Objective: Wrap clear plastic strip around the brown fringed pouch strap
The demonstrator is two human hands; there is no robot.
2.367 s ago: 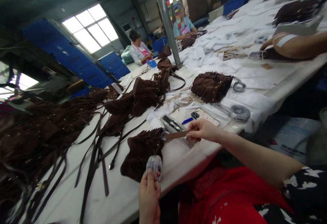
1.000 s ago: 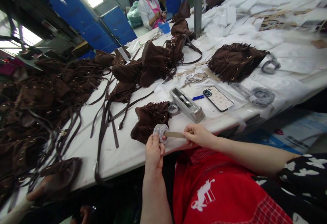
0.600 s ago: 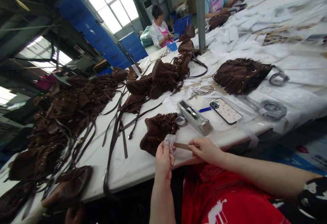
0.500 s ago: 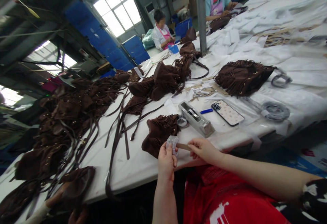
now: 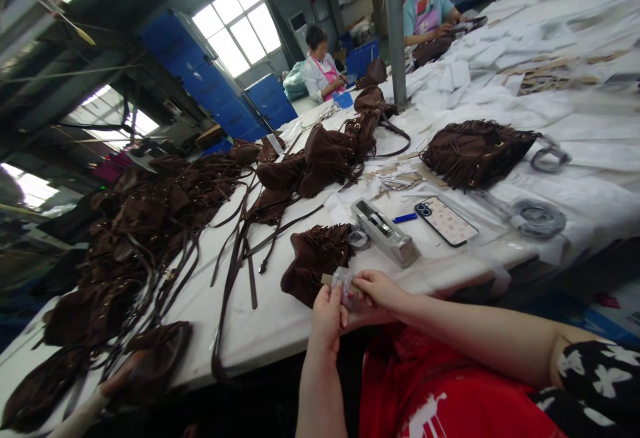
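My left hand pinches a small clear plastic wrap at the table's front edge. Close on its right, my right hand has its fingers closed on a tan strip, whose far end sticks out left of the plastic. The middle of the strip is hidden by the wrap and fingers. Just behind my hands lies a brown fringed bag. A grey tape dispenser stands to the right of the bag, with a blue pen and a phone in a patterned case beyond it.
Brown bags with long straps are heaped along the left. Another fringed bag lies at the right, near a coiled clear-wrapped strap. A metal post rises from the table. A co-worker's hand holds a bag at lower left; two people sit behind.
The tan strip has moved left through the plastic, and its end now shows on the left side. My right hand has come closer to my left. The view has shifted slightly.
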